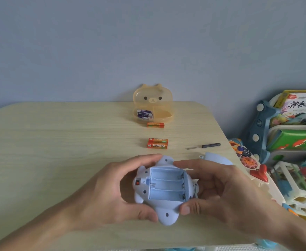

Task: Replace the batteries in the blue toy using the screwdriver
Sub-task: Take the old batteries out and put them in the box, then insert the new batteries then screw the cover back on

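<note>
The blue toy point(164, 189) lies underside up between both hands, its three-slot battery bay open and empty. My left hand point(110, 191) grips its left side and my right hand point(219, 189) grips its right side. Its pale blue battery cover point(215, 158) lies on the table behind my right hand. A small black-handled screwdriver point(203, 146) rests further back on the right. Two orange batteries point(157, 143) lie side by side in the middle of the table, with a third orange battery point(155, 125) beyond them. Purple batteries point(145, 113) sit in an open orange bear-shaped box point(164, 116).
The wooden table point(57, 142) ends at a curved right edge near the screwdriver. Past that edge stand a toy rack with books point(293, 124) and a heap of colourful toys point(257, 171). A grey-blue wall rises behind the table.
</note>
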Action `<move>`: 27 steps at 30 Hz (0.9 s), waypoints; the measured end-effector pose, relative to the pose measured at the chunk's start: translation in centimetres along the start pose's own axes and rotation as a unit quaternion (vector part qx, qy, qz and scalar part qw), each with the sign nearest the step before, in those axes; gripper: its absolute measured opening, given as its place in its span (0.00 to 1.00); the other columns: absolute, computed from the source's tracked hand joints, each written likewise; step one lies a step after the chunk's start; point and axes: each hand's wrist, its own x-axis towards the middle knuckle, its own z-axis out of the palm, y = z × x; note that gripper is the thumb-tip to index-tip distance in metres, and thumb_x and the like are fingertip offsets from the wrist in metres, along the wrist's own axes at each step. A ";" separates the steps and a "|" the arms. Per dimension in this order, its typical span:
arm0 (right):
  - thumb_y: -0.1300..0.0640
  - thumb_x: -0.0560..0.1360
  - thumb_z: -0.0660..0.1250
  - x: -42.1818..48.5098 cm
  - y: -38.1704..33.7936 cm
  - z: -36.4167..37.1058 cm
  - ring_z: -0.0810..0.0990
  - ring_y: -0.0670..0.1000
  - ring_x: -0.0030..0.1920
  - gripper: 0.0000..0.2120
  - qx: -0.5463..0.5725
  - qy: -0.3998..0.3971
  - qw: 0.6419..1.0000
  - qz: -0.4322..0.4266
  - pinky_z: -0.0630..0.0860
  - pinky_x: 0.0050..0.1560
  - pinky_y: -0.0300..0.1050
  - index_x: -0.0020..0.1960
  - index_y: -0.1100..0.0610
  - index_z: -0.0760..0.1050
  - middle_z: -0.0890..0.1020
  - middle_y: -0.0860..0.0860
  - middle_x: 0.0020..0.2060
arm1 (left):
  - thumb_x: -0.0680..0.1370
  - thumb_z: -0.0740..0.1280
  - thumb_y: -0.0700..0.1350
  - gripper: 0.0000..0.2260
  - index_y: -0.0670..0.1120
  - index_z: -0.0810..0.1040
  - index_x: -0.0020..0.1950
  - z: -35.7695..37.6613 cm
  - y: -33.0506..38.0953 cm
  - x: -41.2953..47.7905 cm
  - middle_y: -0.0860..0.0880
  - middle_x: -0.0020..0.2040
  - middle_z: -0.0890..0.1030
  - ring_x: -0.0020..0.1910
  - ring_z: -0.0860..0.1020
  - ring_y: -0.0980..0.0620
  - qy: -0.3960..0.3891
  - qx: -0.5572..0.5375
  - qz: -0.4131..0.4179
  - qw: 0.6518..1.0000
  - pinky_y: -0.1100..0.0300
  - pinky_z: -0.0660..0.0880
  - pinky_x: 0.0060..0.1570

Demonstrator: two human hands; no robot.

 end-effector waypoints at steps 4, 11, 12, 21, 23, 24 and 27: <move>0.28 0.65 0.70 1.6 -2.9 -1.7 0.86 0.38 0.39 0.24 -0.198 0.053 0.978 -0.034 0.80 0.41 0.31 0.58 0.36 0.82 0.82 0.22 0.41 | 0.65 0.87 0.44 0.37 0.60 0.77 0.71 -0.8 -0.3 -0.4 0.61 0.65 0.86 0.66 0.83 0.59 0.025 -0.003 -0.010 1.000 0.60 0.78 0.67; 0.49 0.78 0.74 12.4 -0.7 -3.7 0.80 0.40 0.36 0.08 -0.307 0.156 0.939 -0.009 0.76 0.43 0.34 0.55 0.48 0.88 0.86 0.35 0.41 | 0.69 0.85 0.48 0.35 0.67 0.77 0.72 -1.2 -0.5 -0.9 0.63 0.67 0.84 0.69 0.81 0.60 0.025 -0.028 -0.029 0.999 0.53 0.76 0.72; 0.49 0.78 0.75 13.6 0.0 -3.5 0.79 0.40 0.38 0.09 -0.315 0.159 0.936 -0.002 0.74 0.41 0.33 0.57 0.49 0.87 0.87 0.40 0.46 | 0.69 0.85 0.50 0.35 0.68 0.76 0.72 -1.2 -0.4 -0.9 0.64 0.68 0.83 0.69 0.81 0.60 0.023 -0.025 -0.029 0.999 0.51 0.75 0.73; 0.48 0.73 0.79 17.2 2.6 -2.5 0.76 0.43 0.37 0.09 -0.275 0.182 0.944 -0.013 0.75 0.43 0.41 0.50 0.49 0.88 0.87 0.47 0.44 | 0.69 0.85 0.48 0.35 0.65 0.78 0.72 -1.3 -0.8 -0.7 0.65 0.67 0.83 0.68 0.81 0.62 0.030 -0.004 -0.015 0.999 0.56 0.75 0.72; 0.49 0.73 0.79 17.1 2.7 -2.5 0.75 0.39 0.36 0.07 -0.277 0.175 0.945 -0.023 0.72 0.40 0.36 0.48 0.50 0.87 0.86 0.46 0.43 | 0.70 0.85 0.48 0.35 0.64 0.77 0.73 -1.3 -0.8 -0.7 0.63 0.68 0.83 0.69 0.81 0.60 0.026 -0.014 -0.016 0.999 0.51 0.75 0.73; 0.50 0.73 0.79 17.0 2.8 -2.6 0.75 0.38 0.35 0.07 -0.279 0.172 0.944 -0.026 0.71 0.38 0.34 0.48 0.51 0.87 0.86 0.45 0.42 | 0.70 0.85 0.48 0.35 0.64 0.76 0.73 -1.3 -0.8 -0.7 0.62 0.69 0.83 0.69 0.81 0.59 0.026 -0.016 -0.017 0.999 0.49 0.75 0.73; 0.53 0.74 0.78 16.1 2.6 -3.1 0.77 0.38 0.30 0.05 -0.277 0.170 0.946 -0.020 0.69 0.33 0.30 0.45 0.54 0.85 0.82 0.40 0.34 | 0.70 0.85 0.47 0.35 0.64 0.76 0.73 -1.3 -0.9 -0.6 0.61 0.69 0.83 0.69 0.81 0.58 0.022 -0.024 -0.020 0.999 0.47 0.75 0.73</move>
